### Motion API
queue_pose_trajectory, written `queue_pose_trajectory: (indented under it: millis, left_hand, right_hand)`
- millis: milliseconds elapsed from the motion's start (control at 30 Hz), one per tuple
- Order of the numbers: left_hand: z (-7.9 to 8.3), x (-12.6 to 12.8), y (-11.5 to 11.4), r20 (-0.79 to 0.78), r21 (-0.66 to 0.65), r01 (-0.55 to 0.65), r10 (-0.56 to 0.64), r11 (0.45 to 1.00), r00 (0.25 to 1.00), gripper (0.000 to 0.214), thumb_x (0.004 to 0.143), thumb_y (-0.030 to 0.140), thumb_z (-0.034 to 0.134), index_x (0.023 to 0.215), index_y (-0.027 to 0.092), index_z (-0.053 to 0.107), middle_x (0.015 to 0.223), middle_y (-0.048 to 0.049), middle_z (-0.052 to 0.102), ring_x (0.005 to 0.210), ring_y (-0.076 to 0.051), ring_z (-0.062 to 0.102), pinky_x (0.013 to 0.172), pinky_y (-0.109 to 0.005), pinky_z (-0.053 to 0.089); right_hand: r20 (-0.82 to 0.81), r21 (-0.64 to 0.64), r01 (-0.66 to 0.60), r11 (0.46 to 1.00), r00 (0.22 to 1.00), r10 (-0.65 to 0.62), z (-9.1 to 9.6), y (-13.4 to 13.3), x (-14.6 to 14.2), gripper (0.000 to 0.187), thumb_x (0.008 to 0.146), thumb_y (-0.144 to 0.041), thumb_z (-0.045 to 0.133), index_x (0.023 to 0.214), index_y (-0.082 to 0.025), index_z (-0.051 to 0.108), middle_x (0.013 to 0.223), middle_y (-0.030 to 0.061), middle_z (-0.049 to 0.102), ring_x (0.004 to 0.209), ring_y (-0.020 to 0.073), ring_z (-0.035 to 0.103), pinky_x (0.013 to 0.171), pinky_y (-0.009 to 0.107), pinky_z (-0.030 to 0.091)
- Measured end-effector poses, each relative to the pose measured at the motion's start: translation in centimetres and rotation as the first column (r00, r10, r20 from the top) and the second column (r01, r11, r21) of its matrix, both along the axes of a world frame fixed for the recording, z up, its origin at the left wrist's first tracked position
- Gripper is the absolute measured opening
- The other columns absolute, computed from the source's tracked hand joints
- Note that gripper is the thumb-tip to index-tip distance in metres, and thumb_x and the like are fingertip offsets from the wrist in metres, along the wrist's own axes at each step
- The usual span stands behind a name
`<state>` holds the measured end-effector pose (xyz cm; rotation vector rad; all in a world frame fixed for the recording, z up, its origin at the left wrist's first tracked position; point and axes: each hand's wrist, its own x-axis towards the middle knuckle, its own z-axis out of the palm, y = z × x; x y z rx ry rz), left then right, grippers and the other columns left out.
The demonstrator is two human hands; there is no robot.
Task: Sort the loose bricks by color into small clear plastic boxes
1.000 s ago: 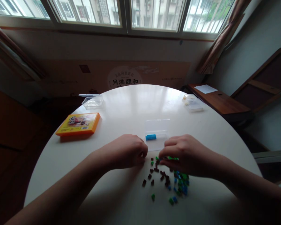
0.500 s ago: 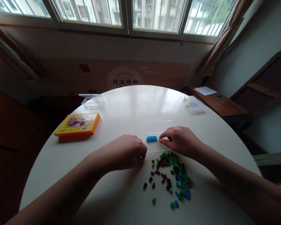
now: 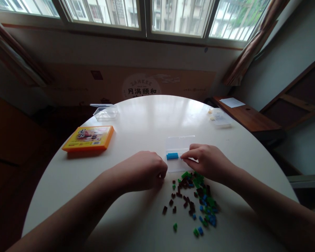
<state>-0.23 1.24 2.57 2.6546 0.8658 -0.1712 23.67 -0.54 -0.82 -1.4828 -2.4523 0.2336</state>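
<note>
The right hand [image 3: 207, 160] almost closes its fingertips over the clear plastic box [image 3: 178, 166] (holding something, I cannot tell); at their 9 o'clock lies 1 ribbed blue block [image 3: 172, 156]. The left hand [image 3: 144, 169] curls, contents hidden.

A lone head-worn camera at the 6 o'clock side of the round counter [image 3: 136, 133] looks forward and down toward 12 o'clock, set above and close behind the left hand [image 3: 148, 169] and right hand [image 3: 210, 161], its wide frame reaching the window [image 3: 182, 17] beyond the far edge.
</note>
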Motion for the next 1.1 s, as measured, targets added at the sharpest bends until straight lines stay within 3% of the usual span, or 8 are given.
queue_pose_trajectory:
  millis: [333, 767, 1100]
  left_hand:
    - [0.03, -0.03, -0.09, 0.003, 0.015, 0.001, -0.001, 1.000, 1.000, 0.014, 0.075, 0.015, 0.061, 0.073, 0.024, 0.072, 0.073, 0.0002, 0.069, 0.065, -0.014, 0.059, 0.062, -0.026, 0.041]
    - [-0.10, -0.06, -0.03, -0.008, 0.014, 0.000, 0.000, 1.000, 1.000, 0.014, 0.075, 0.017, 0.059, 0.073, 0.024, 0.070, 0.074, 0.0006, 0.069, 0.065, -0.015, 0.059, 0.062, -0.026, 0.040]
    - [0.10, -0.05, -0.12, 0.002, 0.012, 0.004, -0.005, 1.000, 1.000, 0.012, 0.075, 0.016, 0.061, 0.072, 0.023, 0.071, 0.072, 0.0001, 0.069, 0.064, -0.015, 0.059, 0.061, -0.027, 0.041]
  right_hand:
    - [-0.010, 0.041, 0.068, 0.997, 0.998, -0.068, 0.20, -0.16, -0.41, 0.022, 0.090, -0.030, 0.057, 0.099, -0.032, 0.077, 0.087, -0.0006, 0.070, 0.071, 0.0137, 0.061, 0.061, 0.027, 0.038]
    - [0.016, 0.037, 0.058, 0.998, 0.998, -0.059, -0.10, 0.07, -0.79, 0.022, 0.090, -0.029, 0.056, 0.096, -0.031, 0.077, 0.083, -0.0005, 0.069, 0.067, 0.0126, 0.059, 0.057, 0.026, 0.034]
    - [0.054, 0.048, 0.073, 0.996, 0.996, -0.076, -0.14, 0.00, -0.71, 0.023, 0.091, -0.029, 0.055, 0.099, -0.029, 0.076, 0.087, 0.0000, 0.070, 0.070, 0.0137, 0.061, 0.059, 0.026, 0.038]
